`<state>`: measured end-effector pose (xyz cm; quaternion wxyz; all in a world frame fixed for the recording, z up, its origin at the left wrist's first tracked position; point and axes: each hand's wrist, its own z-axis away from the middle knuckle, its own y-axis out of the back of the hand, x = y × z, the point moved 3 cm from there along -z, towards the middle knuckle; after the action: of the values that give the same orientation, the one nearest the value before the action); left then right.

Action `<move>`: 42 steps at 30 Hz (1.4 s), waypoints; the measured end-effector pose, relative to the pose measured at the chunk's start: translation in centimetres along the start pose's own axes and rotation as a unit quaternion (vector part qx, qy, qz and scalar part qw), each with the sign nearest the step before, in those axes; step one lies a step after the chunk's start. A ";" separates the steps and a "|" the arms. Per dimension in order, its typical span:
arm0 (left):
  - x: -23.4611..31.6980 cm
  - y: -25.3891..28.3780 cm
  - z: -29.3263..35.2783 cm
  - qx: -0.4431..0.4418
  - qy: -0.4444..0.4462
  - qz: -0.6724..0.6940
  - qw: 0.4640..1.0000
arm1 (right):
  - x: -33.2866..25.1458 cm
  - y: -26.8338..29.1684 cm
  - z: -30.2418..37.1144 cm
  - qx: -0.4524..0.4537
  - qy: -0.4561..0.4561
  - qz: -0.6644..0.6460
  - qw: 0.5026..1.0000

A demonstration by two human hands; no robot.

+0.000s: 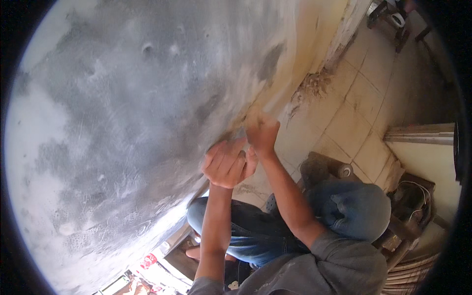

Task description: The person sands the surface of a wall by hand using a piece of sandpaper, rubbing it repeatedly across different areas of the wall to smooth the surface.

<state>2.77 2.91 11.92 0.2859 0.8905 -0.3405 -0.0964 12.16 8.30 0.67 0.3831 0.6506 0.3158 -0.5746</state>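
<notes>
A: Wall (123, 98) status, please.

B: Wall surface is grey and mottled, with pale scuffed patches. It fills the left and far part of the view. Toward its right edge the grey gives way to a yellowish band (314, 44). I crouch just beside it.

A: Right hand position?

B: My right hand (262, 133) is pressed against the wall at the border between the grey area and the yellowish band. The fingers are curled together. The hand is blurred, so I cannot tell whether they close on a tool or on nothing.

A: Left hand?

B: My left hand (227, 163) is just near and left of the right one, touching it or almost so. The palm faces up toward me and the fingers are loosely cupped, not clenched. I see nothing lying in it.

A: Surroundings?

B: Right of the wall, the floor (359, 98) is laid in pale tiles. A heap of brownish debris (314, 84) lies at the foot of the wall, far from my hands. My knees, in blue jeans (354, 206), are below the hands. A dark cylindrical object with a pale round end (344, 170) lies on the floor just beyond my right knee. A box with pale cables (413, 196) stands at the right. Stacked rounded wooden edges (413, 273) show at the near right.
</notes>
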 end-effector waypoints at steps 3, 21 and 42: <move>0.1 -0.5 -0.2 0.002 -0.001 0.020 1.000 | 1.6 0.2 -0.1 0.020 0.042 0.056 0.997; 0.0 0.1 -0.2 -0.001 0.020 0.046 0.999 | 0.3 0.3 0.1 -0.004 -0.096 -0.076 0.993; 0.0 0.5 -0.2 -0.004 0.025 0.060 0.998 | -2.8 -0.5 3.0 -0.022 -0.057 -0.101 0.993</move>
<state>2.58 2.65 12.34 0.3036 0.8695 -0.3854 -0.0581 9.82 6.02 3.21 0.3546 0.5728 0.3707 -0.6394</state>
